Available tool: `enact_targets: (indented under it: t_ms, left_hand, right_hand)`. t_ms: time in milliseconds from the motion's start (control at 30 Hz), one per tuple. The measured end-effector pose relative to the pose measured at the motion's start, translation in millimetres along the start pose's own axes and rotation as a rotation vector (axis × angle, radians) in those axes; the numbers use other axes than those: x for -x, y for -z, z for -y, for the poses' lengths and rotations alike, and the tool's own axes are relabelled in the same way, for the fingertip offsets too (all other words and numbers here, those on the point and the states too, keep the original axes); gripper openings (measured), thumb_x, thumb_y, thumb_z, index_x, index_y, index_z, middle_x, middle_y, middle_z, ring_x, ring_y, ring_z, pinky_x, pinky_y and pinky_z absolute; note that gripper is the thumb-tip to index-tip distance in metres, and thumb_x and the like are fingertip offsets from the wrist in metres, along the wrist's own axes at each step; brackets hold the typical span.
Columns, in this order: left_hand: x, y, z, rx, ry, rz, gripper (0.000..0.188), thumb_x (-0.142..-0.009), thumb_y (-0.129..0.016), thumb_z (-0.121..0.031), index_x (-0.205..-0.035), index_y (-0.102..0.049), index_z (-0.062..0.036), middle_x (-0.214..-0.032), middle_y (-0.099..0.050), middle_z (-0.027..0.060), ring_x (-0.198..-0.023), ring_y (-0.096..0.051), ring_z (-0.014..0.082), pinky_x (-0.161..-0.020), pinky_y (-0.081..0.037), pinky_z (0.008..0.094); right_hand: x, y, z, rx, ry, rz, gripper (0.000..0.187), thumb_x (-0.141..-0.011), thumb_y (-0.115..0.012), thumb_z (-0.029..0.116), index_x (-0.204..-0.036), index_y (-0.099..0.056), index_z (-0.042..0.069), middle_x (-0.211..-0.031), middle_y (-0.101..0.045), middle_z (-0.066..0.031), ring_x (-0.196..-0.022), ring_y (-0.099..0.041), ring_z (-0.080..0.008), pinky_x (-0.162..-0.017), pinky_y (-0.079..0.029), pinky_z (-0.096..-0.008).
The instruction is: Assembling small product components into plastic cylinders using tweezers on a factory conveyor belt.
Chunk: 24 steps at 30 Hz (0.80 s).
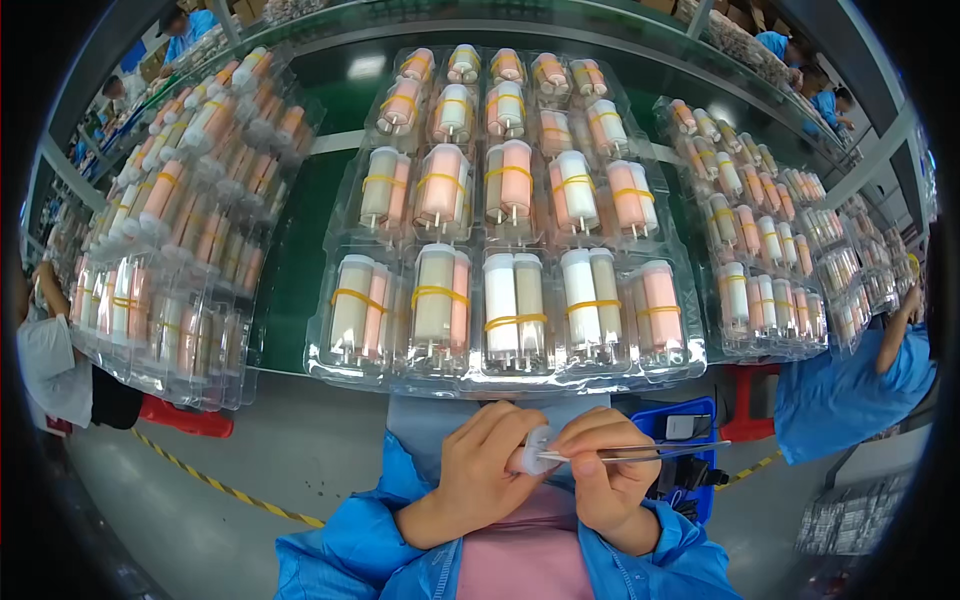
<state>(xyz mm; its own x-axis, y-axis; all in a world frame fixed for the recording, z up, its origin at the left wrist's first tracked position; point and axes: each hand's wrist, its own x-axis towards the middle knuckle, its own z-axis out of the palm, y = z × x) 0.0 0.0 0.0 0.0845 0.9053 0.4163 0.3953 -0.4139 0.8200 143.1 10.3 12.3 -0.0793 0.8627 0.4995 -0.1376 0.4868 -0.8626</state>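
Note:
My left hand (480, 470) grips a small white cylinder (533, 457) by its end, close to my chest. My right hand (605, 475) pinches metal tweezers (660, 452) whose tips touch the cylinder's round end; their handle sticks out to the right. Just beyond my hands a clear plastic tray (505, 372) lies on the green bench (300, 280). It holds rows of white, cream and pink cylinders in pairs, each pair bound by a yellow rubber band (512, 322).
More clear trays of banded cylinders are stacked at the left (175, 230) and at the right (765, 240). A blue bin (695, 440) with dark parts sits by my right hand. Another worker in blue (850, 390) stands at the right, one more person at the left (50, 360).

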Motion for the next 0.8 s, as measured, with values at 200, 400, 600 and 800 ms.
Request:
enact_targets:
  t_ms: [200, 400, 600, 800]
  left_hand:
    - [-1.5, -0.8, 0.6, 0.0, -0.008, -0.009, 0.036, -0.063, -0.078, -0.009, -0.093, -0.06, -0.0041, -0.081, -0.058, 0.0094, -0.071, -0.059, 0.0289, -0.059, -0.048, 0.0353]
    - [-1.7, 0.3, -0.1, 0.004, -0.007, 0.004, 0.036, -0.063, -0.077, -0.008, -0.094, -0.059, -0.0042, -0.081, -0.057, 0.0093, -0.071, -0.058, 0.0289, -0.06, -0.048, 0.0358]
    - [-1.0, 2.1, -0.7, 0.004, 0.003, 0.037, 0.038, -0.064, -0.077, -0.008, -0.096, -0.058, -0.0034, -0.082, -0.057, 0.01, -0.072, -0.059, 0.0294, -0.061, -0.048, 0.0365]
    - [-0.5, 6.3, -1.6, -0.02, -0.007, 0.077, 0.04, -0.065, -0.076, -0.008, -0.099, -0.057, -0.0027, -0.083, -0.056, 0.0114, -0.072, -0.058, 0.0303, -0.061, -0.048, 0.0371]
  right_hand:
    - [-1.7, 1.7, -1.6, 0.019, 0.014, 0.025, 0.008, -0.081, -0.066, 0.003, -0.086, -0.062, -0.002, -0.08, -0.066, -0.0158, -0.067, -0.062, -0.0215, -0.059, -0.049, -0.029]
    - [-1.6, 2.7, -2.3, -0.004, 0.009, 0.035, 0.008, -0.081, -0.066, 0.004, -0.085, -0.061, -0.002, -0.079, -0.066, -0.0148, -0.066, -0.062, -0.021, -0.058, -0.048, -0.0294]
    - [-4.3, 2.9, 1.7, 0.09, 0.031, 0.067, 0.009, -0.08, -0.068, 0.005, -0.084, -0.062, 0.0, -0.079, -0.066, -0.0127, -0.064, -0.061, -0.0231, -0.057, -0.049, -0.0304]
    - [-11.1, 2.6, 6.2, 0.208, 0.141, 0.14, 0.011, -0.078, -0.071, 0.006, -0.084, -0.063, 0.002, -0.078, -0.065, -0.0107, -0.064, -0.061, -0.0264, -0.058, -0.05, -0.0317]
